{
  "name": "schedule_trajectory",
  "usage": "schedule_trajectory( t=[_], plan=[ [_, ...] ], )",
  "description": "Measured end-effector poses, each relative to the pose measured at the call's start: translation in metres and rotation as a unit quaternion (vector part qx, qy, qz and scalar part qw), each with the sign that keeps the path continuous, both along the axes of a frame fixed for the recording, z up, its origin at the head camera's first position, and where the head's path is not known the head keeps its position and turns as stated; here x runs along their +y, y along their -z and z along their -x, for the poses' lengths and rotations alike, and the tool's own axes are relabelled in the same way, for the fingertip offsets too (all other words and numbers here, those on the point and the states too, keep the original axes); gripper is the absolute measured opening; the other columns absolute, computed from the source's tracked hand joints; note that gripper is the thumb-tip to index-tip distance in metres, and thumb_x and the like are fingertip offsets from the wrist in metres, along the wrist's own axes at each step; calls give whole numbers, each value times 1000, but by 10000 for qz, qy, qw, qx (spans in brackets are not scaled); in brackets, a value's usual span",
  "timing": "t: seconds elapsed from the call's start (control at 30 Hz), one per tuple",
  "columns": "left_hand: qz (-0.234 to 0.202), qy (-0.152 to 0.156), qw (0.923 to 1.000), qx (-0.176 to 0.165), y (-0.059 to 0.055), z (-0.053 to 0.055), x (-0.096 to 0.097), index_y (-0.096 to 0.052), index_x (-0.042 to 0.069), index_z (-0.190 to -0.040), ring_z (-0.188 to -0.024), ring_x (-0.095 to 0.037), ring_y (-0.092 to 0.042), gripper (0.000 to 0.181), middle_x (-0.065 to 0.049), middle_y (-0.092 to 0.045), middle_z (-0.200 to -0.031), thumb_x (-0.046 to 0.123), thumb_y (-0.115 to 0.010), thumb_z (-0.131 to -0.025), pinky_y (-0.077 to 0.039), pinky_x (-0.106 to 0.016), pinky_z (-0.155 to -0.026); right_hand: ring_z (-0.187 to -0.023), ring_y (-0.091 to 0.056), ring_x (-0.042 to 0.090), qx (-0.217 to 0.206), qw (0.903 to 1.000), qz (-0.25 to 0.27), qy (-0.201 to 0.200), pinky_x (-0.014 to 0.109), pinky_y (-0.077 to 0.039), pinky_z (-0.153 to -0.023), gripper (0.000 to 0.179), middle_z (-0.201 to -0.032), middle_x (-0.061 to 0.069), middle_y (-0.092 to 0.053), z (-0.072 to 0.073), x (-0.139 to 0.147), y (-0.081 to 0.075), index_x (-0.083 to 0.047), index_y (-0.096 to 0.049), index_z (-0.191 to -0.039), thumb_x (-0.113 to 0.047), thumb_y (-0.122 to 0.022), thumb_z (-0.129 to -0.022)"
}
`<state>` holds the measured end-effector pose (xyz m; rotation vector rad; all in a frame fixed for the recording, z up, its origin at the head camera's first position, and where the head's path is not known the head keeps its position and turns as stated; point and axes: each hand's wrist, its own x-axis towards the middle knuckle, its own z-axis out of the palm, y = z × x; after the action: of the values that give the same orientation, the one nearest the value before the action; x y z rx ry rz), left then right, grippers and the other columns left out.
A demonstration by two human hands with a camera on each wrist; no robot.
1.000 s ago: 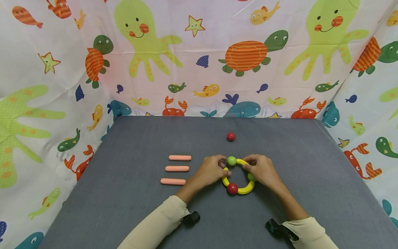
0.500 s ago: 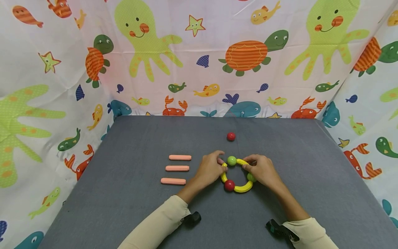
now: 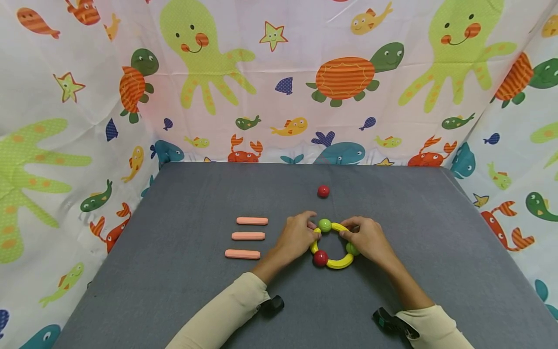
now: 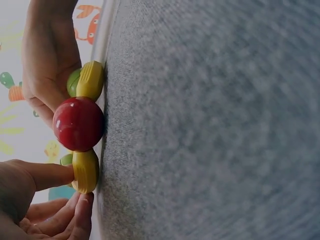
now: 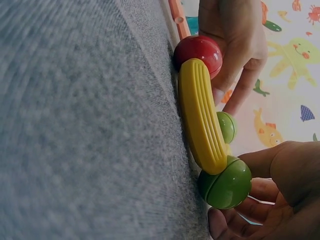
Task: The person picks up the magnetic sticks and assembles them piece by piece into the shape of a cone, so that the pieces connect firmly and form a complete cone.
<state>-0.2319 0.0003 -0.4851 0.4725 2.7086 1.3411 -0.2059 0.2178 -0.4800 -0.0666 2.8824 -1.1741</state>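
A ring of curved yellow pieces point(image 3: 340, 262) joined by balls lies on the grey table. A red ball point(image 3: 320, 258) forms its near-left joint, with one green ball point(image 3: 324, 225) at the far side and another green ball point(image 5: 227, 183) at the right. My left hand point(image 3: 297, 236) pinches the left yellow piece point(image 4: 86, 171) between thumb and fingers, close to the far green ball. On the other side my right hand point(image 3: 364, 238) grips the far-right yellow piece point(image 3: 338, 227), its fingers partly covering that piece and the right green ball.
Several salmon-coloured sticks, a far stick point(image 3: 252, 221), a middle stick point(image 3: 248, 236) and a near stick point(image 3: 242, 254), lie left of my left hand. A loose red ball point(image 3: 323, 191) sits beyond the ring. A curtain point(image 3: 261, 63) printed with sea animals surrounds the grey table point(image 3: 196, 291).
The ring's near side, with the red ball and left yellow piece, has swung slightly left and away from me. My left hand has shifted a little; my right hand stays in place.
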Motion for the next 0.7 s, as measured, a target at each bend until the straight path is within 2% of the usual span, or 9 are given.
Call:
schedule_trajectory(
  t=[0.37,0.57,0.7],
  plan=[
    [-157,197,9997,58,5,-2,-6,-72,1,-130,-91,-7,-73,42,-6,-79,-105,10,-84,-91,-59,-21,-79,-90,-68,22,-134,9998,-66,-97,34,-54,-75,24,-107,12,-77,3,-3,-3,-3,-78,-116,-16,-77,-96],
    [-344,307,9986,242,2,-10,-18,-76,-1,-121,-97,-15,-74,30,-11,-78,-110,11,-81,-94,-59,-25,-83,-101,-69,28,159,9993,-28,-329,43,-57,-85,28,-116,14,-75,6,-8,-5,-4,-76,-122,-16,-78,-97],
    [-359,338,9982,349,-5,-17,-28,-76,-1,-121,-100,-20,-75,30,-13,-77,-113,12,-81,-94,-60,-31,-86,-111,-71,35,364,9976,50,-588,50,-59,-90,30,-124,17,-73,10,-13,-6,-3,-76,-124,-14,-79,-97]
  ],
)
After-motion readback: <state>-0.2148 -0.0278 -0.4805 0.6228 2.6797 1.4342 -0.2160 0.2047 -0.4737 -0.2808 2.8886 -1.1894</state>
